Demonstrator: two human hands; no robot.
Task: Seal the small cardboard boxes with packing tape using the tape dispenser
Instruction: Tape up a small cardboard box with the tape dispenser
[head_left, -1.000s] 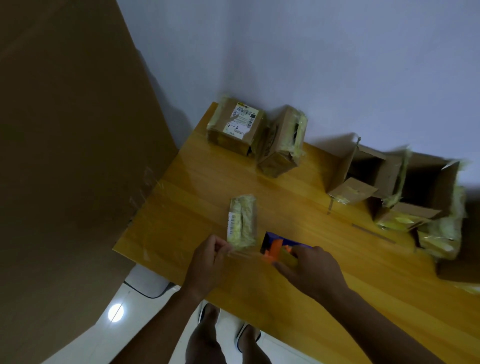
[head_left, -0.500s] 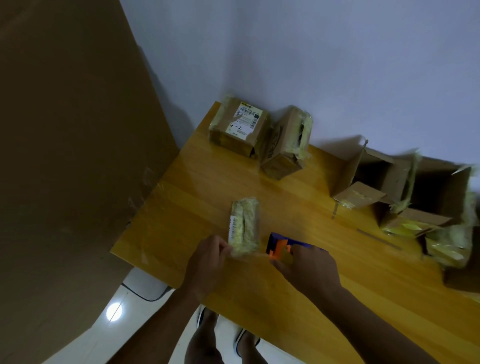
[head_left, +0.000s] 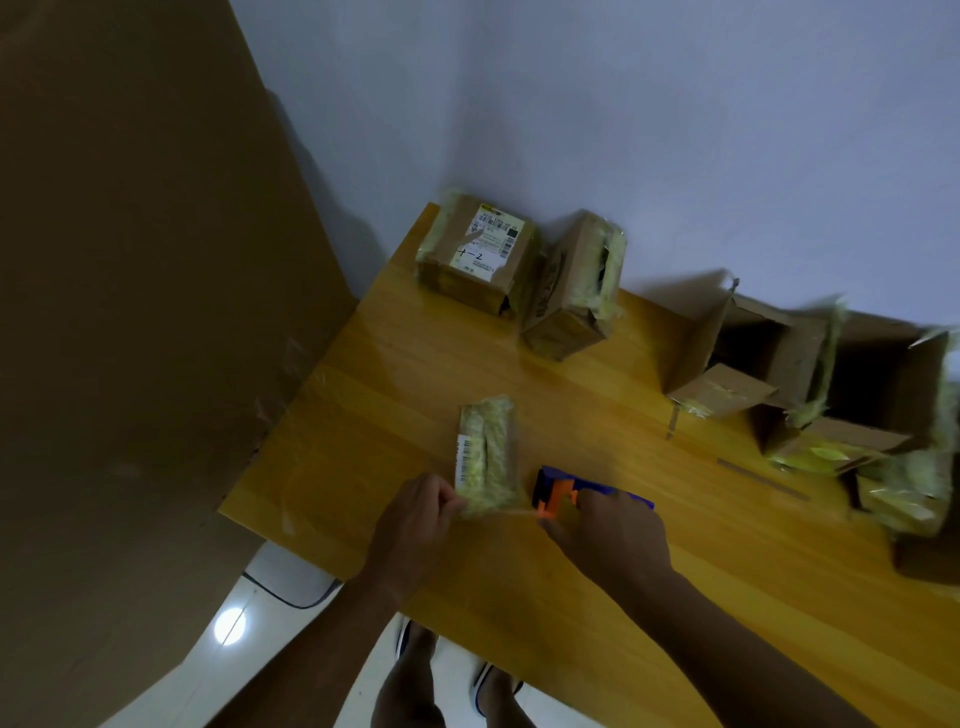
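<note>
A small flat cardboard box (head_left: 487, 453), wrapped in yellowish tape and bearing a barcode label, lies near the front edge of the wooden table (head_left: 395, 364). My left hand (head_left: 415, 519) pinches the free end of a tape strip at the box's near left corner. My right hand (head_left: 608, 540) grips the blue and orange tape dispenser (head_left: 558, 491) just right of the box. A thin strip of tape runs between the two hands along the box's near end.
Two taped boxes, one labelled (head_left: 475, 254) and one tilted (head_left: 574, 291), stand at the table's far corner. Open boxes (head_left: 753, 358) with loose flaps and tape crowd the right side. A large cardboard sheet (head_left: 130, 312) leans at the left. My feet (head_left: 452, 686) show below.
Both hands have shifted slightly away from me along the table, staying at the small box's near end. The tape strip stays stretched between them.
</note>
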